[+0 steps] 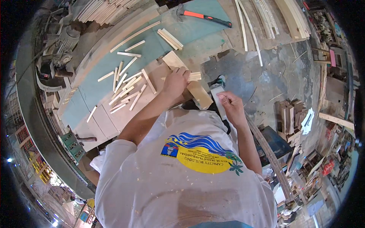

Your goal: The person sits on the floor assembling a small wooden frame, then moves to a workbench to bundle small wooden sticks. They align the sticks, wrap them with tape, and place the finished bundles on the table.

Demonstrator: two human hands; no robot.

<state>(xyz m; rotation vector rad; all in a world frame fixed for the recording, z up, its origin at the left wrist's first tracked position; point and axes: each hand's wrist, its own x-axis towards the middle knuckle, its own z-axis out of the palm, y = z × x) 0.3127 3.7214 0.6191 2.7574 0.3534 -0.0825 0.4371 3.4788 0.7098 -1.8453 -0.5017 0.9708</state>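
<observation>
My left hand [176, 81] is closed over a few short wooden sticks [194, 76], whose ends poke out past its fingers. Beneath them a flat wooden board [200, 95] lies slantwise, jutting beyond the bench edge toward my body. My right hand [231, 106], off to the right of the board, pinches a pale flat strip [219, 99] between thumb and fingers; its exact kind I cannot make out. Scattered left of my left hand are several loose wooden sticks [127, 89].
A hammer [203, 16] with an orange and black handle lies on the green bench top [152, 41] at the far side. Long wooden strips [249, 30] rest at the far right. A stack of wood pieces [291, 116] stands on the floor to the right.
</observation>
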